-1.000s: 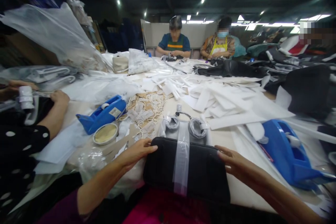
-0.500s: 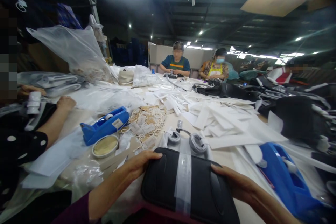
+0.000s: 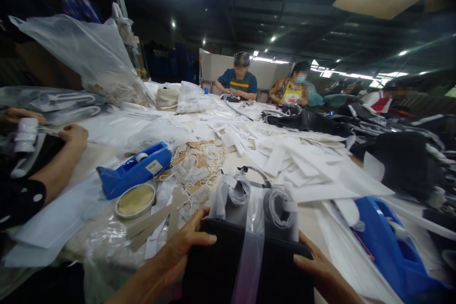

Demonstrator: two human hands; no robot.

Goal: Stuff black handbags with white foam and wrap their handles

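Observation:
Between my two hands is a black, flat-faced padded bag [image 3: 217, 268], held low in front of me. A band of clear tape [image 3: 252, 247] runs down its middle and over the top. Two grey rolled straps [image 3: 280, 209] stand out behind its upper edge, with a thin dark cord loop [image 3: 256, 170] beyond them. My left hand [image 3: 188, 244] grips the upper left corner, thumb on the black face. The upper right corner is in my right hand [image 3: 317, 266], its thumb also in front. The fingers behind the bag are mostly hidden.
Blue tape dispensers stand at left [image 3: 137, 171] and right [image 3: 392, 242]. Near the left one are a round tin [image 3: 136, 200] and tangled white strings [image 3: 199, 166]. White sheets [image 3: 302, 166] cover the middle. A co-worker's arm [image 3: 66, 161] reaches in from the left; people sit across.
The bag has tipped, so its top and grey rolled straps show more and its face looks steeper. Both hands keep hold. The view has shifted slightly, and the co-worker's arm sits farther left.

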